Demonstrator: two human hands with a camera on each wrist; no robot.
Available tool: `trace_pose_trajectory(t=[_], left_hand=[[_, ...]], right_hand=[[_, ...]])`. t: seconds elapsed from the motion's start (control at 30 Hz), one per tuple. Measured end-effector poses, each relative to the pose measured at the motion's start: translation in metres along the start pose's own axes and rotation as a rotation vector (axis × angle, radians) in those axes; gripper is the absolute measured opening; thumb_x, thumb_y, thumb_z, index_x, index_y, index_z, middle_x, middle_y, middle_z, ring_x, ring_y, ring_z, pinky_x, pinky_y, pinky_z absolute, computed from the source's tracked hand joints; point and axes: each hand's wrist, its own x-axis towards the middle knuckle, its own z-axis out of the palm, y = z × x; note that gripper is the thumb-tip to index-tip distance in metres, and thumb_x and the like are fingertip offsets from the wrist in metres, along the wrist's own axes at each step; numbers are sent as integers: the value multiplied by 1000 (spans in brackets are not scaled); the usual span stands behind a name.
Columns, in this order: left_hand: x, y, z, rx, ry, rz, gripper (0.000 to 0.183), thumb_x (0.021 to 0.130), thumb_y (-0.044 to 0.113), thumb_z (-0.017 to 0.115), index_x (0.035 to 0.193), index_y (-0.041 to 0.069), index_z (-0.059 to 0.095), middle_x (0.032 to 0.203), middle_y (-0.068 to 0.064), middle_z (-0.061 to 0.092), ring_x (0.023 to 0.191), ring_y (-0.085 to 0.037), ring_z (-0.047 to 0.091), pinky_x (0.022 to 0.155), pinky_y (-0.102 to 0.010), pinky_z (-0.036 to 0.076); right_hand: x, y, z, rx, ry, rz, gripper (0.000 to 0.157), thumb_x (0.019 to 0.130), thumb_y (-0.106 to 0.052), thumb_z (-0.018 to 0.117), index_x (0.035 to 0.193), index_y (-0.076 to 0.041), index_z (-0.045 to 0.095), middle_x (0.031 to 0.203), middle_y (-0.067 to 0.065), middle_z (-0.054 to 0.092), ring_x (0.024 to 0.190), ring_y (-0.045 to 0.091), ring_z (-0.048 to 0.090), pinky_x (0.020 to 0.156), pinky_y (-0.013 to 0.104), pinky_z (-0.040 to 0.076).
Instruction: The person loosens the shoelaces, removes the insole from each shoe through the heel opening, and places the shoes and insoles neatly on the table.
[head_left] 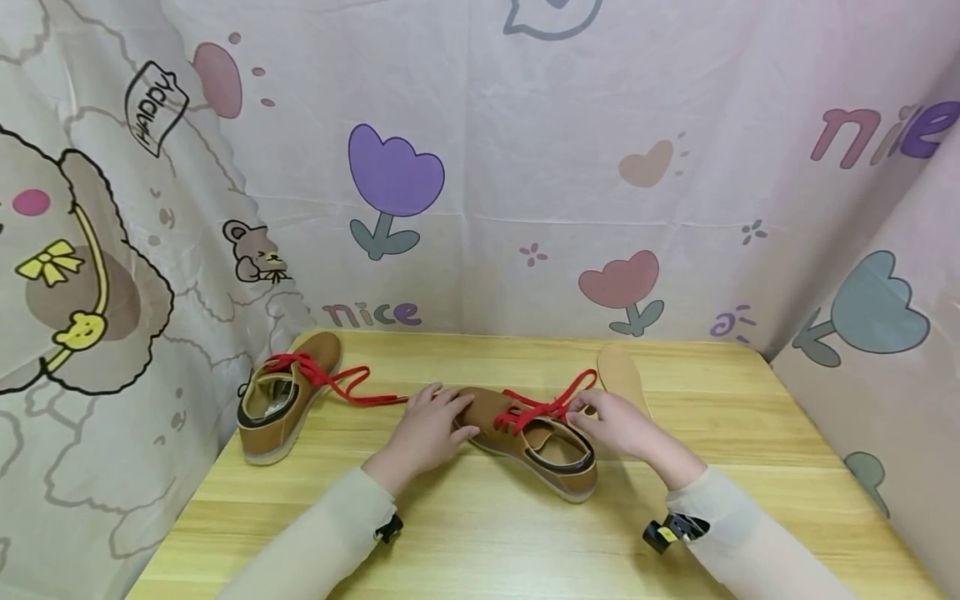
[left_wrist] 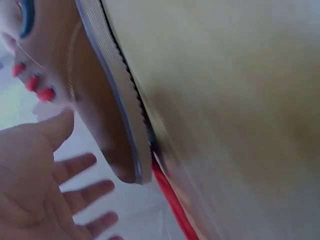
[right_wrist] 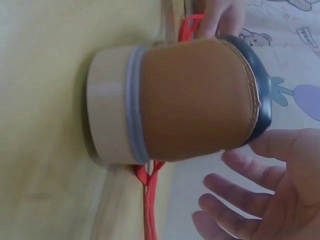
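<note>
A brown low shoe (head_left: 489,412) with red laces (head_left: 531,412) lies on the table in the head view, its toe to the left and its heel toward the front right. Spread, nearly straight fingers of my left hand (head_left: 422,437) are at the toe, with the thumb close to the upper in the left wrist view. By the dark collar at the heel is my right hand (head_left: 618,425). Its thumb reaches the collar edge in the right wrist view, and the other fingers extend loosely past the brown heel (right_wrist: 195,100).
A second brown shoe (head_left: 258,437) stands at the left of the wooden table (head_left: 480,550), its red lace (head_left: 358,402) trailing toward my left hand. A tan insole (head_left: 619,373) lies behind my right hand. Printed curtains (head_left: 495,167) surround the table's back and sides.
</note>
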Motion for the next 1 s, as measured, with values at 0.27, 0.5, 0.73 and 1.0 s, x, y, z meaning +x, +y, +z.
trace_pose_trajectory(t=[0.27,0.5,0.73,1.0], left_hand=[[-15,8,-1,18,70,-93,57,99,50,57,142,12,58,143,-13,55,139,-46,35,111,-65,27],[-2,13,4,30,27,-226,64,101,56,48,142,8,57,142,-12,57,140,-44,35,111,-62,28],[10,20,9,-12,7,-294,66,100,56,50,139,3,57,140,-13,59,139,-41,35,112,-58,27],[23,22,12,-72,1,-295,67,100,54,52,144,4,52,145,-12,54,140,-41,34,114,-58,26]], right_hand=[[6,2,2,-28,9,-31,8,96,-24,67,93,-18,71,99,-1,69,99,25,64,85,45,51],[5,5,10,-84,-48,-49,19,95,-36,68,92,-18,75,118,11,66,113,34,60,97,51,47],[4,4,13,-110,-46,-59,20,96,-33,67,93,-15,76,119,14,66,112,35,60,96,52,47],[1,1,16,-132,-6,-48,19,96,-28,66,92,-13,76,118,15,66,114,37,59,98,53,47]])
